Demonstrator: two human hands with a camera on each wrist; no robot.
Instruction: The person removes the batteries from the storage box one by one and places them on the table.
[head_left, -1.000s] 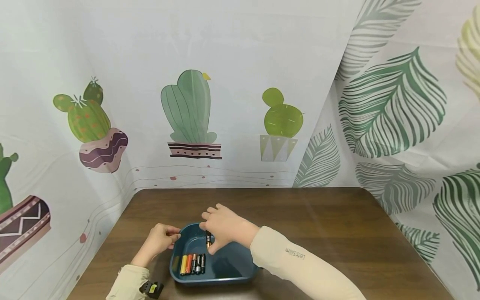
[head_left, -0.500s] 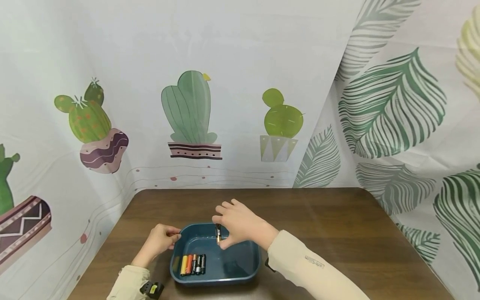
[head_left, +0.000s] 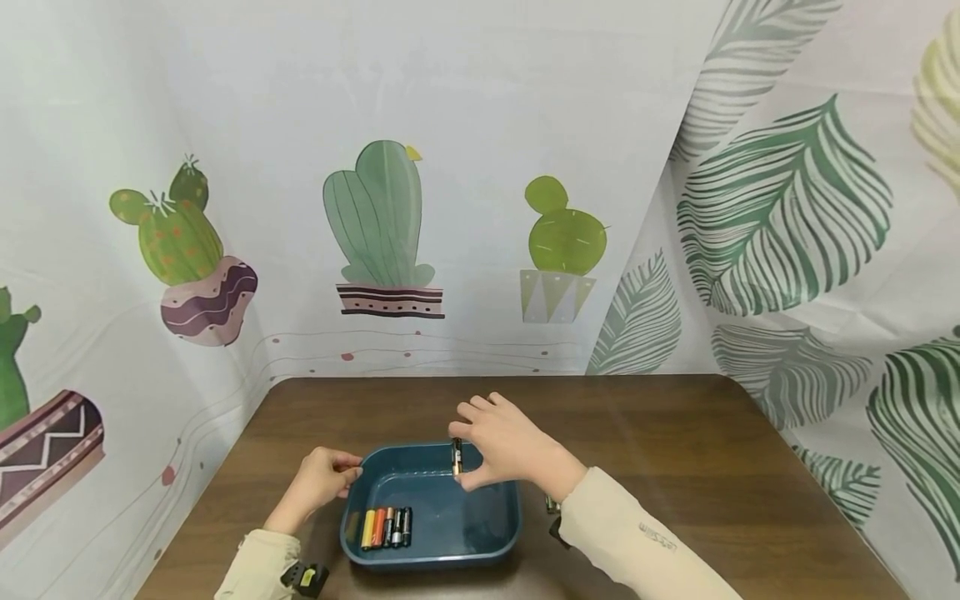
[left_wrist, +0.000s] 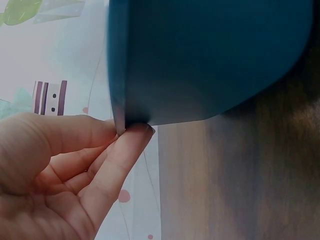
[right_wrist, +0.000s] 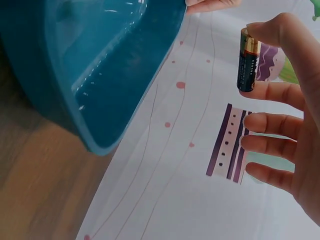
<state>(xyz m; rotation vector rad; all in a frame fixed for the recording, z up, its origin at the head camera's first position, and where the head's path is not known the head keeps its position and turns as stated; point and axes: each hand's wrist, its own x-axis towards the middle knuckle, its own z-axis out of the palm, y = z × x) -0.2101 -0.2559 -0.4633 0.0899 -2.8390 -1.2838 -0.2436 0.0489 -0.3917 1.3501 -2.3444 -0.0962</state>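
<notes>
The left grip (head_left: 322, 477) pinches, fingertips (left_wrist: 136, 136) together; the right grip (head_left: 501, 446) holds thumb (right_wrist: 292, 37) and forefinger (right_wrist: 277, 93) apart.

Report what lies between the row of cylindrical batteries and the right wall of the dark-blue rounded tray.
Nothing: the head view shows bare dark-blue tray floor from the row of cylindrical batteries to the right wall.

Head view forward and down; close wrist views, blue tray (head_left: 446, 512) in both

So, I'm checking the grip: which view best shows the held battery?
Right wrist: the battery appears large, pinched at both ends by the right hand. Head shows it small; left wrist, not at all.
</notes>
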